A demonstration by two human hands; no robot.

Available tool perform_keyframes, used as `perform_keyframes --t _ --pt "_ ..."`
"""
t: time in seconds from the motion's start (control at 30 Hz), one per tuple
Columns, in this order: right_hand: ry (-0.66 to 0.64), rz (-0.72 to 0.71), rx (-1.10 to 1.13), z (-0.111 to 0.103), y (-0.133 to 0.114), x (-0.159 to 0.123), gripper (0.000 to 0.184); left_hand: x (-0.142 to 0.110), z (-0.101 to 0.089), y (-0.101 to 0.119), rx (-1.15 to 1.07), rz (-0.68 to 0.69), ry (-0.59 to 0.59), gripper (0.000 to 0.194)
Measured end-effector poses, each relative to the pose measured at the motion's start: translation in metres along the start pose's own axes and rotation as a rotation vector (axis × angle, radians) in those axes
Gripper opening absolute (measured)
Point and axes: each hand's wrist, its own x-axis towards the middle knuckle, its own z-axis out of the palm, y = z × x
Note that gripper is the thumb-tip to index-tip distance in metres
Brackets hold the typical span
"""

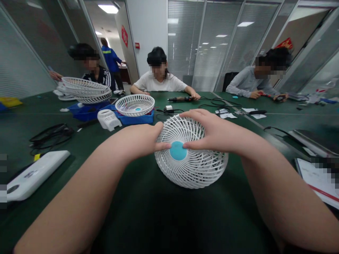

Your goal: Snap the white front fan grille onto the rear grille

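A white round fan grille [191, 165] with a blue centre disc [178, 151] rests on the dark green table [148, 208] in front of me. My left hand [144, 139] grips its left rim, thumb lying on the grille beside the blue disc. My right hand [212, 132] covers its upper right part, fingers curled over the rim and thumb touching the disc from the right. Both hands are closed on the grille.
Another grille [135, 104] sits on a blue tray [137, 118], with a white fan part [108, 119] beside it and stacked grilles [84, 90] behind. A white flat device [34, 174] and black cables [50, 134] lie left; papers [317, 180] right. Three people sit across the table.
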Motion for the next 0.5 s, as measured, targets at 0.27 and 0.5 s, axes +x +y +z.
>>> perform_keyframes --t 0.27,0.5 --pt "0.043 0.14 -0.022 -0.003 0.016 0.006 0.091 0.039 0.025 -0.024 -0.295 0.209 0.121 0.051" --pt "0.201 0.374 -0.062 -0.011 0.097 0.014 0.091 0.071 0.096 -0.042 -0.028 0.289 0.209 0.033"
